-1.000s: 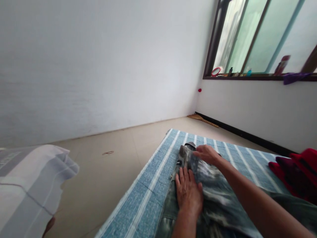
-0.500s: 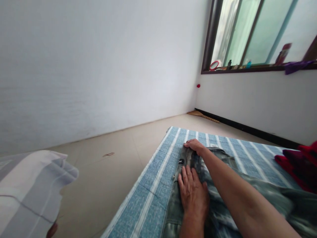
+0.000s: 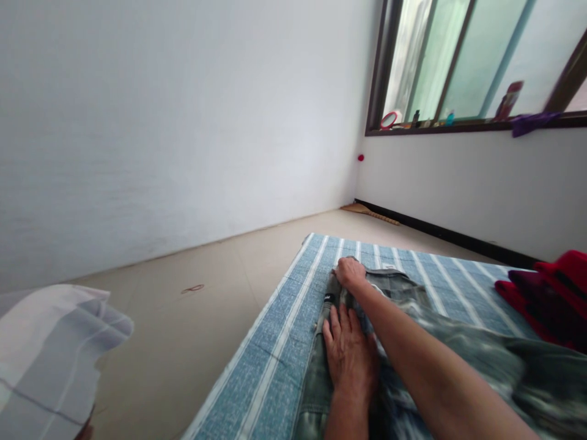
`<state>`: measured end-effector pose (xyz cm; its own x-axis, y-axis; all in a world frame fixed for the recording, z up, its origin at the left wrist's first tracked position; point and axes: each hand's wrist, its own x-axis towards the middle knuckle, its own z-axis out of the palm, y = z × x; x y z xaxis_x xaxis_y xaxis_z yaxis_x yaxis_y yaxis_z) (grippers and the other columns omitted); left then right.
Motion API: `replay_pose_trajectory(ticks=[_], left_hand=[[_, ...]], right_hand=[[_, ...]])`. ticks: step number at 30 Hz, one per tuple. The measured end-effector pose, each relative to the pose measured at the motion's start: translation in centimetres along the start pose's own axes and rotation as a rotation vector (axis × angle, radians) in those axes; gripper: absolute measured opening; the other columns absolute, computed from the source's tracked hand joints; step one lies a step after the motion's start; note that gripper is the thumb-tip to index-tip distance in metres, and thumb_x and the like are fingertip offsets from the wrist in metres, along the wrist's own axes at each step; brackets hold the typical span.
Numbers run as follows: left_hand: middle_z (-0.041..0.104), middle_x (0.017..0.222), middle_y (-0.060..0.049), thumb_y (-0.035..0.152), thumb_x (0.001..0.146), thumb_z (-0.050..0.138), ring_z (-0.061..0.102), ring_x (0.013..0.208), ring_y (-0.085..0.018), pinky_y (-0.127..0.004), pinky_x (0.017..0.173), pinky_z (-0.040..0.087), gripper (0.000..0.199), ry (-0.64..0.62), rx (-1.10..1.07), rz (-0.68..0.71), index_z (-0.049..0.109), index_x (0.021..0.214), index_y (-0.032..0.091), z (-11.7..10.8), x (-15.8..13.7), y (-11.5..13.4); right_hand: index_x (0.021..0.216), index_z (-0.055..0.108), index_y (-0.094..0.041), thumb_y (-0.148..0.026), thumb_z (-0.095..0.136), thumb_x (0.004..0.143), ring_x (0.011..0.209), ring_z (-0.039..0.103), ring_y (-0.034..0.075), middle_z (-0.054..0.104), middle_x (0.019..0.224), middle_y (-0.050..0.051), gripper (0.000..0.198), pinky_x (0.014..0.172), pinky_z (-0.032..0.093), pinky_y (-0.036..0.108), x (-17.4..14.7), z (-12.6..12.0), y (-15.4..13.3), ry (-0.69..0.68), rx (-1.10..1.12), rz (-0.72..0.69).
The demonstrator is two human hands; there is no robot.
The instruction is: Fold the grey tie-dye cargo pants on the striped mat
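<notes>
Cloth with broad white and grey checks hangs in at the far left, before a plain white wall. Right of it, a thin reddish-brown loop lies on the beige tiled floor. Next comes a flat surface covered in blue fabric with white stripes, bearing a mottled grey-green garment along its left edge, partly folded and spreading rightward. The left hand lies open and flat on the garment, palm down, fingers pointing away. Just beyond it, the right hand is curled closed on the garment's far end, its fingertips hidden. Farther right, a long brown object with a ribbed handle lies in the floor corner; above, a red-rimmed round mirror and a crumpled purple cloth sit on the dark-framed windowsill. Red and maroon folded textiles are stacked at far right.
</notes>
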<state>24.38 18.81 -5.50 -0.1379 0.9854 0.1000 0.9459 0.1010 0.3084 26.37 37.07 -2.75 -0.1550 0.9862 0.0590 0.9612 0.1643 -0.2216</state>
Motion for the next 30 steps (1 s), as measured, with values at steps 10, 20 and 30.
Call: replay_pose_trajectory(ticks=[10, 20, 30], left_hand=[[0.027, 0.154, -0.008, 0.035, 0.092, 0.039, 0.014, 0.145, -0.028, -0.048, 0.118, 0.016, 0.057, -0.004, 0.02, 0.009, 0.039, 0.144, 0.012, 0.0, 0.1, 0.0], [0.034, 0.151, -0.009, 0.032, 0.092, 0.042, 0.023, 0.142, -0.029, -0.049, 0.115, 0.022, 0.053, 0.094, 0.073, 0.04, 0.044, 0.141, 0.012, 0.2, 0.2, -0.1], [0.036, 0.15, -0.011, 0.033, 0.092, 0.041, 0.024, 0.141, -0.03, -0.048, 0.114, 0.021, 0.052, 0.112, 0.095, 0.053, 0.046, 0.139, 0.012, 0.7, 0.6, -0.5]], right_hand=[[0.089, 0.072, -0.02, -0.056, 0.051, 0.085, 0.086, 0.064, 0.021, 0.07, 0.09, 0.008, 0.042, 0.064, 0.042, 0.025, -1.3, -2.2, 3.6, -0.003, 0.121, 0.013], [0.073, 0.072, -0.016, -0.042, 0.066, 0.075, 0.065, 0.061, 0.015, 0.066, 0.067, 0.003, 0.026, 0.053, 0.035, 0.022, -3.7, -4.1, 8.5, -0.143, 0.063, -0.007], [0.105, 0.063, -0.012, -0.02, 0.048, 0.088, 0.107, 0.058, 0.028, 0.064, 0.111, 0.019, 0.025, 0.088, 0.041, 0.039, -7.0, -3.6, 5.3, 0.054, -0.094, -0.163]])
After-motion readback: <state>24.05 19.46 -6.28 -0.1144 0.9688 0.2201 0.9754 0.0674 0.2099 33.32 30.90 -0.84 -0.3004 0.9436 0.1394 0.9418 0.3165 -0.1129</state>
